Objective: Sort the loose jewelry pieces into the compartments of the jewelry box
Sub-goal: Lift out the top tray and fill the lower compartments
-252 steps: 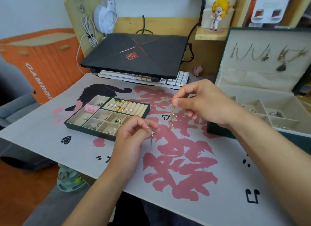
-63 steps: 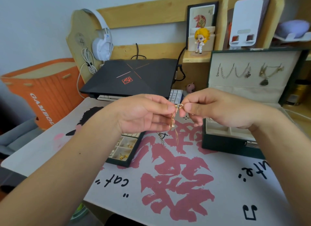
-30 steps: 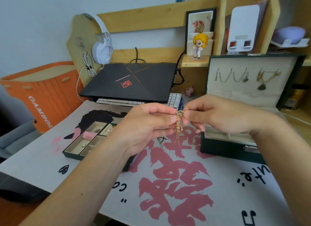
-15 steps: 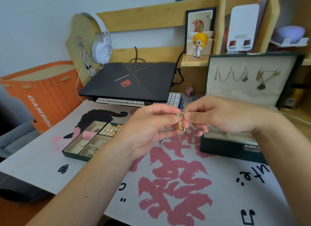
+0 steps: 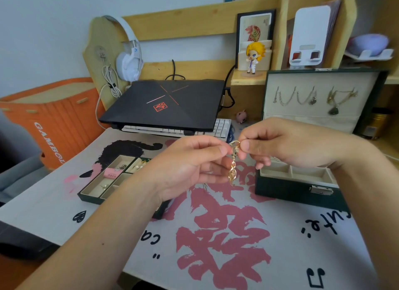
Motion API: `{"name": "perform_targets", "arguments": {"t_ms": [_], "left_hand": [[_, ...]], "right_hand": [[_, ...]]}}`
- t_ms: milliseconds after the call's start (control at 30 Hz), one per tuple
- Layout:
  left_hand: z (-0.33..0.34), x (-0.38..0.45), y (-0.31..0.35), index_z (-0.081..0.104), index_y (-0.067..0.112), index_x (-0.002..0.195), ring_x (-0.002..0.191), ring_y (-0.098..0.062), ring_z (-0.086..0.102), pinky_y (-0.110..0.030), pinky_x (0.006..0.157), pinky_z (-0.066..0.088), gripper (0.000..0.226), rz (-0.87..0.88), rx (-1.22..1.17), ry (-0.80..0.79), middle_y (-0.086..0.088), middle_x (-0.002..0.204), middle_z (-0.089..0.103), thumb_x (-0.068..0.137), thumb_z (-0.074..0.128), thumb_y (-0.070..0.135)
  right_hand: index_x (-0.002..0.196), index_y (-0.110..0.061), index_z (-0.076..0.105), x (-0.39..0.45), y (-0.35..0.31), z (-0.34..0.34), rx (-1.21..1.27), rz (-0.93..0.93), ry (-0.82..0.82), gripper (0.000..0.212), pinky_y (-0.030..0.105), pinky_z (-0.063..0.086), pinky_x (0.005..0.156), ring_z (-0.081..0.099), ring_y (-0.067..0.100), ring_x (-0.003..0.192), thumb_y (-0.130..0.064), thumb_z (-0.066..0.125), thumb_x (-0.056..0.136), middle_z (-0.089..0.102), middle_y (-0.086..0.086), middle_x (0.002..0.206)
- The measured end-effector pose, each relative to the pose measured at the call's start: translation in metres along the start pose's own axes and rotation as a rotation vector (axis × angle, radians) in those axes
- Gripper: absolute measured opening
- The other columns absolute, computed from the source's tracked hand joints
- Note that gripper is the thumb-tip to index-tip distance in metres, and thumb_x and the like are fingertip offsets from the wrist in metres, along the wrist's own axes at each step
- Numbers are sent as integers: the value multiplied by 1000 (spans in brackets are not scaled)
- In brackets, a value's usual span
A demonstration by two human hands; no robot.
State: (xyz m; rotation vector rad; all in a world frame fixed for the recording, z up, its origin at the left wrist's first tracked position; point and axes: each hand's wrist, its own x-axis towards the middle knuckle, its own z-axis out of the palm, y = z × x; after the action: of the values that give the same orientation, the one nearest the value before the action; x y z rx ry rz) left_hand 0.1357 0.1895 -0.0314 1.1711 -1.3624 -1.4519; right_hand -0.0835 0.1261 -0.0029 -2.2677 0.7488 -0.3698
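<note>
A gold dangling earring (image 5: 232,170) hangs in the air above the desk mat, pinched at its top hook by both hands. My left hand (image 5: 190,166) holds it from the left, my right hand (image 5: 287,147) from the right, fingertips nearly meeting. The dark green jewelry box (image 5: 300,192) stands open to the right, its beige compartments partly hidden behind my right hand, with several necklaces hanging in its lid (image 5: 313,99). A removable divided tray (image 5: 103,181) lies to the left, holding rings, pearl studs and a pink item; my left wrist covers its right part.
A printed desk mat (image 5: 216,235) covers the desk. Behind it stand a closed black laptop (image 5: 164,104) over a white keyboard (image 5: 220,127), a wooden shelf with a figurine (image 5: 253,56) and white headphones (image 5: 129,58). An orange bin (image 5: 47,121) stands left of the desk.
Earlier my hands were apart and lower, each holding a piece. They rose and came together on the earring; over the last second they hold nearly still and the dangling part has bunched shorter.
</note>
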Motion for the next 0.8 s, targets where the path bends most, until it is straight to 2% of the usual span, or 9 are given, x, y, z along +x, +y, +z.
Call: {"name": "perform_targets", "arguments": {"t_ms": [67,200,333,433,533,633,800], "left_hand": [[1,1,6,75,8,97,89,-30,73,-52,95,59,11,12,66,-22,-13,92,74,98,65,10],[0,5,14,75,9,90,89,-29,74,-52,96,58,14,1,167,-56,-13,88,75,98,64,8],[1,7,15,74,15,82,85,-28,73,-51,96,58,21,-1,151,-79,-13,86,73,98,63,5],[3,8,10,72,16,81,79,-24,69,-45,88,58,23,29,143,-57,-10,84,72,98,63,4],[5,8,5,72,14,83,77,-19,62,-38,81,49,20,77,153,-5,-6,84,73,97,62,3],[7,8,3,73,16,80,78,-18,58,-39,84,45,26,110,92,27,-8,88,75,97,60,1],[5,9,1,71,14,79,82,-24,59,-41,86,45,26,98,-54,47,-13,87,71,97,58,0]], "right_hand": [[90,-20,72,-1,-1,0,-9,-6,-5,28,52,54,80,56,13,63,-29,49,102,53,-2,61],[92,-16,71,-2,-4,0,-20,-16,-7,27,37,52,71,55,13,63,-27,49,103,54,0,63],[92,-16,71,-2,-5,-1,-23,-19,-16,27,49,53,77,54,12,63,-25,49,104,54,-1,63],[92,-14,71,-2,-5,-1,-7,-21,-19,27,52,53,79,54,13,63,-22,49,104,54,2,63],[92,-13,71,-2,-4,-1,19,-21,-14,27,45,55,77,52,14,62,-23,49,103,52,2,63],[94,-16,73,-2,-4,-1,8,-39,-17,27,45,56,77,53,15,63,-26,49,103,53,4,64],[98,-23,75,-1,-5,-1,-41,-86,2,25,31,48,69,52,11,64,-34,53,97,54,-3,66]]}}
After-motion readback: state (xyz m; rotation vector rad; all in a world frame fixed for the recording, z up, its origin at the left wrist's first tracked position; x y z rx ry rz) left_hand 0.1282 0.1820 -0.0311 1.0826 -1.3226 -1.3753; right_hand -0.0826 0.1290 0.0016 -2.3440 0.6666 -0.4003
